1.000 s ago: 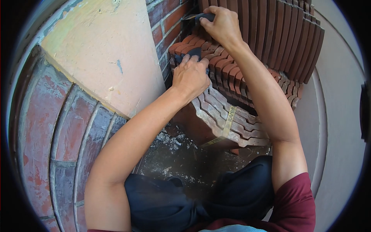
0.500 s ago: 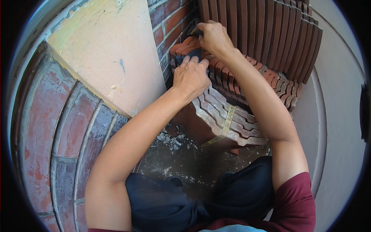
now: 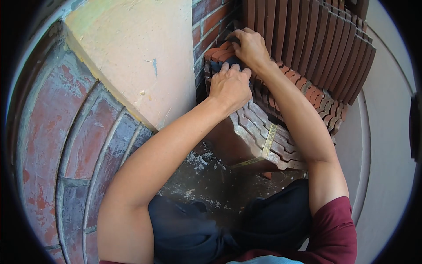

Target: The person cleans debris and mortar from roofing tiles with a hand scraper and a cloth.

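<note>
Head view: the right hand (image 3: 251,47) has come down closer to the left hand (image 3: 229,87) than a second ago.
Yellow tape (image 3: 269,140): across the tile bundle (image 3: 248,122) just below the left fingers; its dark lettering is too small to read.
Right fingers: curled, pinching a dark item (image 3: 233,40); forearm stretched forward.
Left fingers: bent over a dark piece (image 3: 216,66) on orange tiles (image 3: 217,53); whether they grip it, cannot tell.
Brown tiles (image 3: 307,44): upright, beyond the right fingers.

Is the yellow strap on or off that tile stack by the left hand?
On: the yellow strap lies across the pale edges of the tile stack and bends down its side face.
</note>
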The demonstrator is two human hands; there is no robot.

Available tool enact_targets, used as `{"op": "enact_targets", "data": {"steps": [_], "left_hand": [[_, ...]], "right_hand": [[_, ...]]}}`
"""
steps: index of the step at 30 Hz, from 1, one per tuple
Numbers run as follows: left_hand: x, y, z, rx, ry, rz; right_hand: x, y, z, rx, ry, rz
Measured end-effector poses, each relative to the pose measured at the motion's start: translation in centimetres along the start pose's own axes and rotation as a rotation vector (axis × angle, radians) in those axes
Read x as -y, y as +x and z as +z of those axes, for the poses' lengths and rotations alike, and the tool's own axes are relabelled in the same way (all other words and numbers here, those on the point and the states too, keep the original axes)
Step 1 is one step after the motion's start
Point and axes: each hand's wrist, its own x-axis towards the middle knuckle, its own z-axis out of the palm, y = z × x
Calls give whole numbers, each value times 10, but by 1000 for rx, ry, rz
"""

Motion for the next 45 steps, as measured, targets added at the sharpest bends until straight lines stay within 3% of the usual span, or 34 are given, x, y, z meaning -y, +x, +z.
{"op": "enact_targets", "data": {"steps": [3, 9, 12, 17, 23, 27, 30, 32, 34, 36, 37, 40, 43, 44, 45], "left_hand": [[0, 0, 3, -25, 1, 9], [0, 0, 1, -28, 16, 18], [-2, 0, 1, -21, 28, 16], [-2, -3, 0, -34, 67, 33], [-5, -5, -7, -4, 34, -41], [-5, -11, -10, -107, 72, -79], [-2, -9, -19, -25, 42, -195], [2, -1, -28, 0, -92, -351], [44, 11, -15, -147, -388, -253], [26, 19, -34, -253, -769, -419], [13, 21, -46, -316, -907, -408], [26, 40, -56, -438, -847, -173], [33, 43, -49, -315, -345, -126], [45, 42, -43, -345, 173, 156], [53, 40, -34, -214, 355, 183]], "right_hand": [[-6, 3, 19, -9, -81, 82], [-10, 2, -5, -72, 1, -4], [-10, 7, -29, -27, 135, 165], [-6, 5, -14, -14, 68, 152], [0, 11, -45, 21, 196, 222], [-4, 8, -78, -14, 227, 215], [-12, 0, -118, -49, 224, 164], [-29, -12, -129, -80, 224, 139], [-43, -25, -140, -70, 259, 117], [-53, -40, -151, 13, 312, 161], [-59, -48, -152, 25, 337, 144], [-82, -67, -143, -39, 314, -33], [-93, -83, -140, 57, 279, -76], [-98, -90, -137, 62, 276, -71], [-101, -96, -132, 66, 273, -68]]}}
